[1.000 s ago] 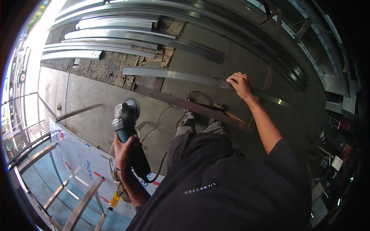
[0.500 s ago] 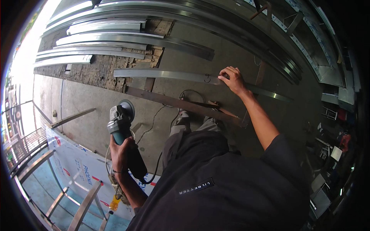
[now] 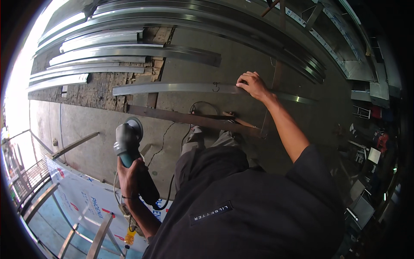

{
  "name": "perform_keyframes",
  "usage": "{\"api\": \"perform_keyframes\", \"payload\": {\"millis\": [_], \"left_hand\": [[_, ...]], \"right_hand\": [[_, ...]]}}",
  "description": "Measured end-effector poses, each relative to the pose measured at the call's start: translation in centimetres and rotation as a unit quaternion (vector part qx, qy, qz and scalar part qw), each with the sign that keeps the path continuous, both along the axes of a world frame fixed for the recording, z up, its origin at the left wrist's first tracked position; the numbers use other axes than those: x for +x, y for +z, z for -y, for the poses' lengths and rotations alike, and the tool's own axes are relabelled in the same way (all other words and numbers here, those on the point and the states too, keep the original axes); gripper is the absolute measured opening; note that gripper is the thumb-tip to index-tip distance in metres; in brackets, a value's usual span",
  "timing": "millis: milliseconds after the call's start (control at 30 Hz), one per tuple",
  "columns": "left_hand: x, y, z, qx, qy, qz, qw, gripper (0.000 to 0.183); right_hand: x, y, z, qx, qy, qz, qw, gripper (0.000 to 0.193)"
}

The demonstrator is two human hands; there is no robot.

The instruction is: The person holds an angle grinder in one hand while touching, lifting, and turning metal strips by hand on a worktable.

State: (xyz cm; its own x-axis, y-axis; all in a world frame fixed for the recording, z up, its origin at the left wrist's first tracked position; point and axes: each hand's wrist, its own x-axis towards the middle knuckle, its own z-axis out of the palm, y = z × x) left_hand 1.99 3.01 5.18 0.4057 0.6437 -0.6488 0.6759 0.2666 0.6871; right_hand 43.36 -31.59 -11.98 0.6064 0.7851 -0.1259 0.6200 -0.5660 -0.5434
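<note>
My left hand (image 3: pixel 130 173) is wrapped round the body of an angle grinder (image 3: pixel 127 146), which has a green and black casing and a grey head. Its round disc (image 3: pixel 136 127) faces up and away, apart from the metal. A long, flat, silvery metal bar (image 3: pixel 172 87) lies crosswise in front of me, its left end over a worn wooden board. My right hand (image 3: pixel 255 88) is closed on this bar right of a dark curved mark, fingers curled; the undersides of the fingers are hidden. A black cord hangs from the grinder's rear.
Several long metal profiles (image 3: pixel 129 52) lie on the worn wooden board (image 3: pixel 97 93) beyond the bar. A rusty steel beam (image 3: pixel 189 118) crosses above my feet. At lower left stand a film-covered sheet (image 3: pixel 82 190) and a metal frame (image 3: pixel 101 235). Cord loops lie near my feet.
The whole view has shifted, so the scene sits farther left. The grinder is slightly nearer the bar. My right hand is a little farther right of the mark.
</note>
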Motion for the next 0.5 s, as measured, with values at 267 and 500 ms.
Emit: {"api": "perform_keyframes", "payload": {"millis": [267, 500], "left_hand": [[0.7, -0.1, 0.4, -0.011, 0.001, 0.010, 1.000, 0.044], [1.6, 0.5, 1.8, -0.001, 0.001, 0.007, 1.000, 0.046]], "right_hand": [[0.7, -0.3, 1.7, -0.021, 0.001, 0.002, 1.000, 0.015], [1.1, 2.3, 4.7, 0.056, -0.091, 0.067, 0.992, 0.012]]}}
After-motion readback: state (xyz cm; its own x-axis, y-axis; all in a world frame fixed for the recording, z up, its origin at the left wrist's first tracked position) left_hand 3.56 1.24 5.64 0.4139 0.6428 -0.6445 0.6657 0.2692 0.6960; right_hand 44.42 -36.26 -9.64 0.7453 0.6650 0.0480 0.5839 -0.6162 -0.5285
